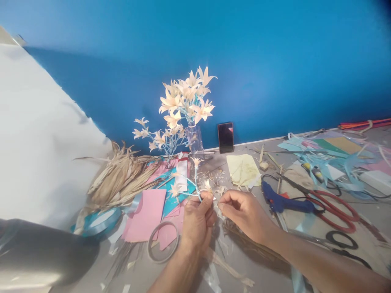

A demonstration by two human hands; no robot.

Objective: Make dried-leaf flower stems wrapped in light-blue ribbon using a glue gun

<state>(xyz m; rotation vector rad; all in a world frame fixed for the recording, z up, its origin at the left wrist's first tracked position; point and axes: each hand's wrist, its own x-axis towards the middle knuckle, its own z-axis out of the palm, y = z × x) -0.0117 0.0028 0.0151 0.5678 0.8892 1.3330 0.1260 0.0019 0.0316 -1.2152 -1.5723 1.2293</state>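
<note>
My left hand [198,217] is closed around the lower end of a small flower stem [196,181], which carries several cream blossoms on pale blue branches. Just to its right, my right hand [241,209] has thumb and fingertips pressed together; anything between them is too small to make out. Behind the hands, a clear vase [194,140] holds a bunch of cream flowers [186,95]. Smaller flower sprigs [165,140] stand to the left of the vase.
Dried husks [117,175], pink paper [146,211], a tape ring [163,241] and blue ribbon roll [104,221] lie left. At right are a blue glue gun [284,201], red-handled scissors [332,207] and ribbons. A phone [225,137] leans on the wall.
</note>
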